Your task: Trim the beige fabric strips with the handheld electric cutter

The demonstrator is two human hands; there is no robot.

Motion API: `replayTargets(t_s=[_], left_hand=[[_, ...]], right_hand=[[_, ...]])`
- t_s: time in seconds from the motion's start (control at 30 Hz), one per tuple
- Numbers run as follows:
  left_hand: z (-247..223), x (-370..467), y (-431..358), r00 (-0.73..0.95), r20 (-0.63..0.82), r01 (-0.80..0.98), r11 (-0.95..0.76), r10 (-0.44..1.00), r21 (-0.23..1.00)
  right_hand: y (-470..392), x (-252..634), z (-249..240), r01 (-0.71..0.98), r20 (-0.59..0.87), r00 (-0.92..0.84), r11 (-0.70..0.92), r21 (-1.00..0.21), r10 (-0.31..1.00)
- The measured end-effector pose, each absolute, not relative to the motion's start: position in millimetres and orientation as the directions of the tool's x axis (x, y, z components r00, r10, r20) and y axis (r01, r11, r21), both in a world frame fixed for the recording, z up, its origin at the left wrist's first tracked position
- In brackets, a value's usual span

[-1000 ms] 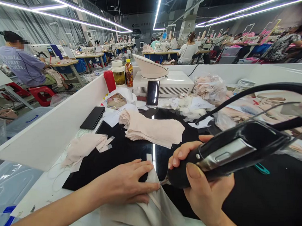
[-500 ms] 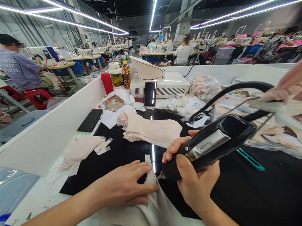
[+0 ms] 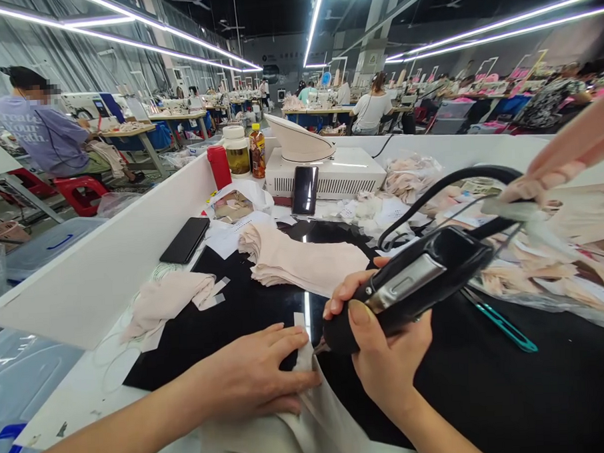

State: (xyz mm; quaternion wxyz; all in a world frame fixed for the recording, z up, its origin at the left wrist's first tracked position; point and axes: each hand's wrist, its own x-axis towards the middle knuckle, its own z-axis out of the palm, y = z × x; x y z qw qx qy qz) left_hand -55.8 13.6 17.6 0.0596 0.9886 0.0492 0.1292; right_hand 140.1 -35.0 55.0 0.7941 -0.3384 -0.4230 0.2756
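- Pale fabric piece [image 3: 325, 419] lies across the near edge of the black mat [image 3: 489, 385] on the counter [image 3: 74, 410], partly under the left hand [image 3: 261, 372].
- Left hand: palm down, fingers extended and slightly spread, bearing on the fabric; any pinch underneath cannot be confirmed.
- Right hand [image 3: 393, 363]: wrapped firmly around a black handheld tool [image 3: 405, 289]; its tip points at the fabric edge, just beside the left fingertips. Contact is unclear.
- Step in hand (judged): applying the tip along the steadied fabric edge.
- Next move (judged): requires flat fabric, a steady tool and left fingertips clear of the tip.
- Outward: fabric stack [image 3: 308, 256] toward the mat's far edge; teal implement [image 3: 506, 328] toward its right side.
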Motion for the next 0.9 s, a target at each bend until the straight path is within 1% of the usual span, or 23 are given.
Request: replayTargets(t_s=[0.33,0.57,0.73,0.9], left_hand=[[15,-53,14,0.961,0.253,0.083,-0.991,0.107,0.105],[14,-53,12,0.959,0.247,0.103,-0.984,0.137,0.147],[13,-53,12,0.964,0.223,0.108,-0.978,0.147,0.180],[13,-54,12,0.952,0.247,0.128,-0.968,0.181,0.217]], right_hand=[[-25,144,54,-0.131,0.498,0.509,0.635,-0.761,0.702],[-23,143,50,-0.139,0.511,0.484,0.639,-0.757,0.710],[-23,142,50,-0.121,0.497,0.498,0.625,-0.771,0.710],[-21,143,50,-0.114,0.513,0.492,0.637,-0.763,0.703]])
